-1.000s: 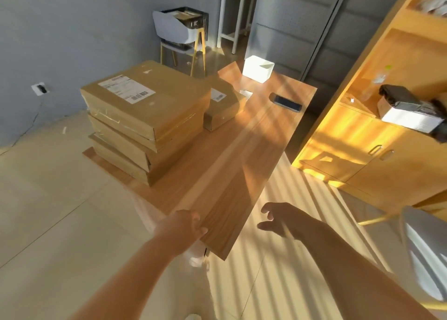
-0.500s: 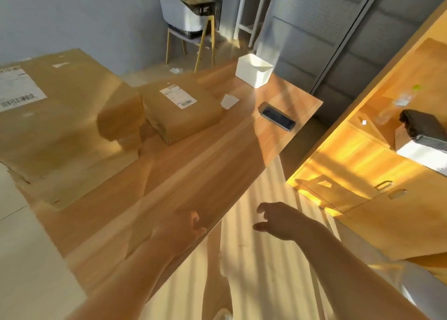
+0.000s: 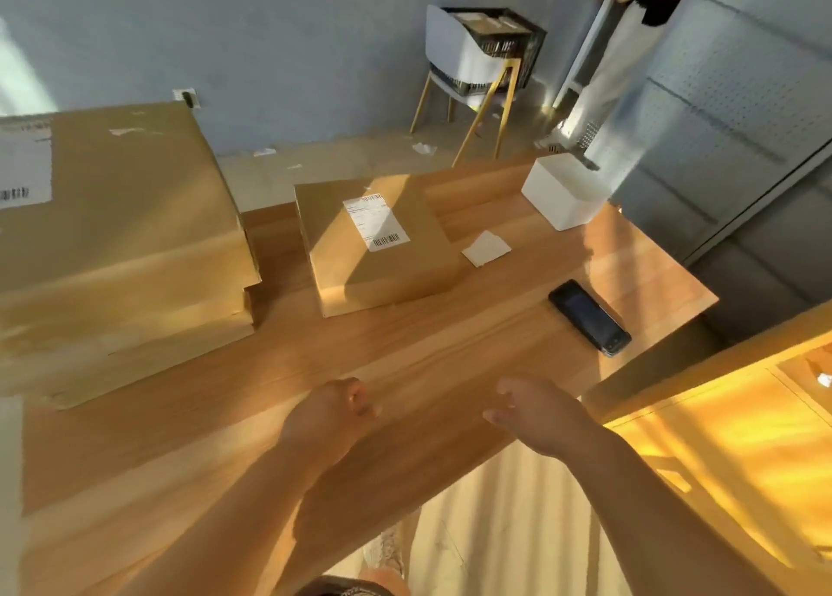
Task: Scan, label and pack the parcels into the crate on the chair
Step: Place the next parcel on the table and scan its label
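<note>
Cardboard dominates the wood-grain table [image 3: 450, 361]: a stack of large parcels [image 3: 126, 244], flat and broad, sits at its left end, the top one bearing a white barcoded sticker at the picture's edge. Just beside the stack, apart by a narrow gap, lies a smaller parcel [image 3: 387, 271], a squat brown box with crisp corners and a white shipping label [image 3: 376, 223] stuck slantwise on its lid. Near its right side rests a small paper slip [image 3: 486, 248], and beyond that a plain white open-topped bin [image 3: 562, 195] with smooth walls. A glossy black handheld device [image 3: 590, 317], slim and rectangular, lies near the table's right edge.

The left hand [image 3: 328, 415] is over the near part of the tabletop, fingers curled into a loose fist around nothing; whether it touches the wood cannot be told. The right hand [image 3: 535, 411] hangs at the table's near edge, fingers slack and slightly bent, grasping nothing.

Well behind the table a white shell chair [image 3: 463, 69] on slender gold legs carries a black lattice crate [image 3: 517, 42] with brown parcels inside. Another person [image 3: 630, 33] stands beside a grey perforated panel [image 3: 738, 78]. A sunlit wooden cabinet [image 3: 720, 438] is at right
</note>
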`<state>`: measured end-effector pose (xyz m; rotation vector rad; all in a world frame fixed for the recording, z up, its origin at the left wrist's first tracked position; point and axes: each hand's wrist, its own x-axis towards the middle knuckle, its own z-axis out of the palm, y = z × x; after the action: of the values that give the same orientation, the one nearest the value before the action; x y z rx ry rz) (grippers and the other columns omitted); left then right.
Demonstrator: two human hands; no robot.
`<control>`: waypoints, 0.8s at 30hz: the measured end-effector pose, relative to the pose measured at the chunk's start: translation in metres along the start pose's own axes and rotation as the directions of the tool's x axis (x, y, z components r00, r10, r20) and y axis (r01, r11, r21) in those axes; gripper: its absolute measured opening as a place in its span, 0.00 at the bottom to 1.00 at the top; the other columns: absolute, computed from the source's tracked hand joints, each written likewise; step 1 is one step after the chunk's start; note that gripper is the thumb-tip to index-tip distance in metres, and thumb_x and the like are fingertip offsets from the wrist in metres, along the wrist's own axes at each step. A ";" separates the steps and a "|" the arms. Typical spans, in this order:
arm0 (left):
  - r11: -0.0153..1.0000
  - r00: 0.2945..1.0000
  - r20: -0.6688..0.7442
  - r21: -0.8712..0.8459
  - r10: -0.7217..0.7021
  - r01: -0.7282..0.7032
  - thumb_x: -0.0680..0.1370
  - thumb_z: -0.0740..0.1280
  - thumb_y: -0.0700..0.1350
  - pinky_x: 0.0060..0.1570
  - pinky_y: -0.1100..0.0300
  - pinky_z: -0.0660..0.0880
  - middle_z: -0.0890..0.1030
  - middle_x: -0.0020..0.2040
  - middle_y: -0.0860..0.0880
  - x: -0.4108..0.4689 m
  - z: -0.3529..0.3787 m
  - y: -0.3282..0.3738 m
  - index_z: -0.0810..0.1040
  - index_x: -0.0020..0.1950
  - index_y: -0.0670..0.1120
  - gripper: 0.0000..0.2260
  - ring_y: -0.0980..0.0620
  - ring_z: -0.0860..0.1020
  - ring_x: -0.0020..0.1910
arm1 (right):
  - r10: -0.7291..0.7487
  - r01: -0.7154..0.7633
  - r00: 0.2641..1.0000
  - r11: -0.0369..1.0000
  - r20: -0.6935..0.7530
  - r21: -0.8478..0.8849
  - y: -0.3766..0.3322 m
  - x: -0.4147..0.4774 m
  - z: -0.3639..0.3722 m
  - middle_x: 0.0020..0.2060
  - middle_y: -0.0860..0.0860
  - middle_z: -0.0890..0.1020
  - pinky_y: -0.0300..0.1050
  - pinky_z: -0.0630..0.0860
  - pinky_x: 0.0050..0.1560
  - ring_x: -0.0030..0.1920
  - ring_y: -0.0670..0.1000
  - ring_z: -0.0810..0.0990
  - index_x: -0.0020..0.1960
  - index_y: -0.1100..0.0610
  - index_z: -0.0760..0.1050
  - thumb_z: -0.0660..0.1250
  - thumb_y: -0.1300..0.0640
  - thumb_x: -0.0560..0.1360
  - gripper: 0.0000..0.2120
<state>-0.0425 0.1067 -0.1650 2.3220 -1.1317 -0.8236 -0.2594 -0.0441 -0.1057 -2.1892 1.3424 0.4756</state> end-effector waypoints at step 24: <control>0.869 0.852 -0.233 -0.293 -0.469 0.399 0.71 0.69 0.61 0.54 0.45 0.71 0.57 0.62 0.48 0.141 -0.007 0.042 0.47 0.74 0.60 0.40 0.42 0.61 0.61 | -0.124 0.129 0.980 0.991 -0.156 0.025 -0.001 0.154 -0.078 0.56 0.46 0.78 0.37 0.71 0.41 0.51 0.46 0.77 0.65 0.51 0.71 0.64 0.45 0.77 0.19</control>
<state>0.0082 -0.0310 -0.1797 2.4229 -0.3519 -0.6773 -0.1875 -0.1997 -0.1273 -2.3043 1.2683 0.2371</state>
